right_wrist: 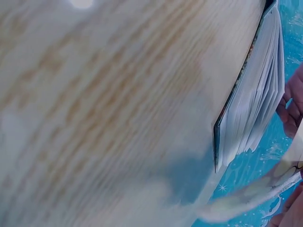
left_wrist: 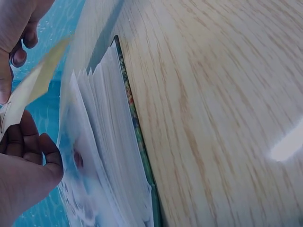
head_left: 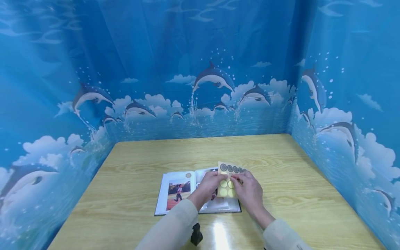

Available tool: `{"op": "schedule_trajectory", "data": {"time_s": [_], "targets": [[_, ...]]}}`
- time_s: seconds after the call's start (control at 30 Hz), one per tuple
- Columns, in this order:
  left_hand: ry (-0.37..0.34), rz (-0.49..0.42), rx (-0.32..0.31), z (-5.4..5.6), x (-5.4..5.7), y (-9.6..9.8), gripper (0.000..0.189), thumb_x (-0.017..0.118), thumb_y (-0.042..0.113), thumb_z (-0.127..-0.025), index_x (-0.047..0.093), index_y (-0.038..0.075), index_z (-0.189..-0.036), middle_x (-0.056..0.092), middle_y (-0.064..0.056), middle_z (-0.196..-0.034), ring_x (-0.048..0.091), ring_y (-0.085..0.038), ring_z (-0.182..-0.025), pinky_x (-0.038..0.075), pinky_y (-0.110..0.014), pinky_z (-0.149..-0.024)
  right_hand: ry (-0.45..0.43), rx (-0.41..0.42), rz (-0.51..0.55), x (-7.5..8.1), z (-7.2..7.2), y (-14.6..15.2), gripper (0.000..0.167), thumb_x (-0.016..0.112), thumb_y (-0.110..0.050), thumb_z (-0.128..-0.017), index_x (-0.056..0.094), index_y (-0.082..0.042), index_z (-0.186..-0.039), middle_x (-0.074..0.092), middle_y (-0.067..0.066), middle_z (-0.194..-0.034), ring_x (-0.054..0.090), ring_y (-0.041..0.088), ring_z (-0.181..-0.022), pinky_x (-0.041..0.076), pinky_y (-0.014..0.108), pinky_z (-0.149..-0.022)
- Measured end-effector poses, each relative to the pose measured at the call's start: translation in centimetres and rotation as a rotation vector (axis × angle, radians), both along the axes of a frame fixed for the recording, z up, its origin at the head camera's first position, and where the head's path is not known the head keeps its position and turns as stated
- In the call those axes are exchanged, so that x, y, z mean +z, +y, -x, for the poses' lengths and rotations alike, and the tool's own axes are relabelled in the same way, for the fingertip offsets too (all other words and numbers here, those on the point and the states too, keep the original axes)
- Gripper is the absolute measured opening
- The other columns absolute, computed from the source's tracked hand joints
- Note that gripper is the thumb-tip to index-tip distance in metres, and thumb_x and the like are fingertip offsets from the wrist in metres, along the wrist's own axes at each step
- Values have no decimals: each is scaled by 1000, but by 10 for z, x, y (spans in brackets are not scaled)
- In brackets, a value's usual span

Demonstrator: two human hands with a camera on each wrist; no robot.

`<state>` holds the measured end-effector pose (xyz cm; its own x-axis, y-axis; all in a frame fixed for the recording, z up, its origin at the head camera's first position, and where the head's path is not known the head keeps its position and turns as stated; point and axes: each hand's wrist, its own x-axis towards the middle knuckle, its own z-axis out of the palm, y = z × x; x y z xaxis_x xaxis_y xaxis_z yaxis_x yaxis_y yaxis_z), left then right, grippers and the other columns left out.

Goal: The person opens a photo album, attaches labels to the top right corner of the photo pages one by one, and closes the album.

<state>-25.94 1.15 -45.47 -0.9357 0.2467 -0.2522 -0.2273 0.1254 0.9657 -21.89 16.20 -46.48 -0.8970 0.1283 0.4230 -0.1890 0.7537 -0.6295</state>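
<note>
Head view, sticker sheet: held up between left hand and right hand, over right-hand side of open photo book; likely raised to keep dark circles along top and yellow circles below in plain sight.
Left hand: gripping sheet near left edge, thumb across front; probably to stiffen thin material against tugging from opposite side.
Right hand: pinching narrowly with fingertips at right-middle of sheet; impossible to tell whether on sheet alone or on single sticker.
Photo book: lying flat on table, just beneath sheet; seemingly for short reach between hands and pages. Marked at left with runner photo and, near top inner corner, round sticker.
Left wrist view, sheet: seen nearly edge-on at far left, between left hand below and right hand above; apart from book.
Page edges: fanned loosely above cover, perhaps from springy leaves.
Right wrist view, sheet: at lower right, bowed, reaching out beyond right hand; bend probably due to free, unsupported end.
Hands: cut off by right border, left above right; exact finger hold impossible to tell here.
</note>
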Motion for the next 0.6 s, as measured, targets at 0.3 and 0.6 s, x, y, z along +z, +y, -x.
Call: {"op": "schedule_trajectory", "data": {"time_s": [0.3, 0.6], "targets": [[45, 52, -55, -3, 0, -4, 33, 60, 39, -96, 74, 11, -106, 71, -2, -104, 60, -19, -99, 47, -36, -81, -32, -8, 3, 1, -2, 0, 26, 77, -33, -86, 78, -13, -102, 61, 0, -87, 48, 10, -62, 41, 25, -54], [61, 141, -42, -4, 1, -1, 33, 67, 43, -91, 74, 12, -98, 52, -16, -143, 46, -38, -130, 36, -62, -105, -25, -11, 7, 0, 0, 0, 18, 78, -24, -86, 77, -9, -95, 62, -1, -86, 52, 10, -65, 44, 26, -55]]}}
